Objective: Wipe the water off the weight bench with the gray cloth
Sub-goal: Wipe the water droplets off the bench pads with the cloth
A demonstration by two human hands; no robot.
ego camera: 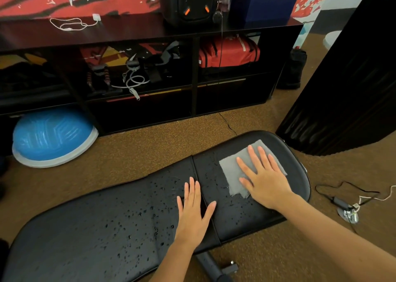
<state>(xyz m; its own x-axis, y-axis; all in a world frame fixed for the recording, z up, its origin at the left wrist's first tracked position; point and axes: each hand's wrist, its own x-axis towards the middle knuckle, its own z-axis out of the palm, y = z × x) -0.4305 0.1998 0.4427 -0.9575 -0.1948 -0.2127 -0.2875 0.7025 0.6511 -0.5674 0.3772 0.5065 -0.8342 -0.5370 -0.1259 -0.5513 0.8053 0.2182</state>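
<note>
The black padded weight bench (90,228) runs from the lower left to the right, with water drops scattered over its long pad and around the seam. The gray cloth (231,170) lies flat on the short pad at the right end. My right hand (265,179) presses flat on the cloth with straight, spread fingers. My left hand (194,211) rests flat on the wet pad across the seam, fingers straight, holding nothing.
A low black shelf unit (192,78) with gym gear stands behind the bench. A blue balance dome (51,136) sits on the floor at left. A tall black cabinet (353,89) stands at right. Cables and a charger (347,209) lie on the brown carpet right of the bench.
</note>
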